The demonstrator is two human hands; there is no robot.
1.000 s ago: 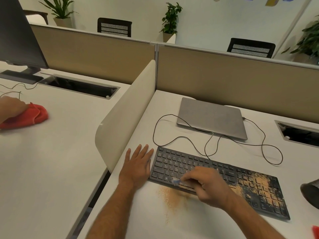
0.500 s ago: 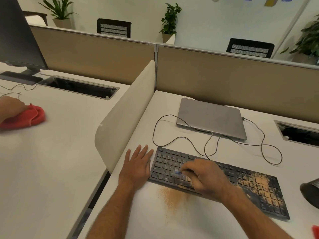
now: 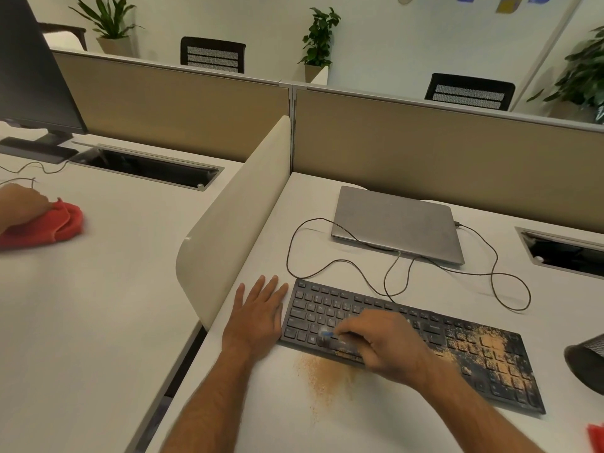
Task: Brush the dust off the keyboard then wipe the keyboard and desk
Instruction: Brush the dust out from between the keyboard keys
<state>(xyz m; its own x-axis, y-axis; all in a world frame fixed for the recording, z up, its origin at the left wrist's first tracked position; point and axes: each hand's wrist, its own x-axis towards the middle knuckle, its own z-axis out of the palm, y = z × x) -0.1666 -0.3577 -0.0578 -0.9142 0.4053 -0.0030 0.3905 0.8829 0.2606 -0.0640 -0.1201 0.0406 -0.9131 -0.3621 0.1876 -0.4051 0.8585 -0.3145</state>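
A black keyboard (image 3: 313, 308) lies on the white desk (image 3: 376, 429). Orange-brown dust covers its right end (image 3: 487, 344), and a heap of the same dust (image 3: 323, 371) lies on the desk just in front of the keyboard. My right hand (image 3: 382, 341) is over the middle keys and grips a small brush with a blue part (image 3: 327, 334), its tip on the lower left keys. My left hand (image 3: 256, 317) rests flat on the desk against the keyboard's left edge, fingers straight.
A closed grey laptop (image 3: 395, 223) sits behind the keyboard, a thin cable (image 3: 294, 246) looping between them. A cream divider (image 3: 228, 220) borders the left. Another person's hand holds a red cloth (image 3: 49, 223) on the neighbouring desk. A dark object (image 3: 588, 361) and something red (image 3: 596, 434) are at the right edge.
My right hand with the brush has moved back and forth over the lower left keys. The red cloth on the neighbouring desk has shifted slightly. My left hand has stayed put.
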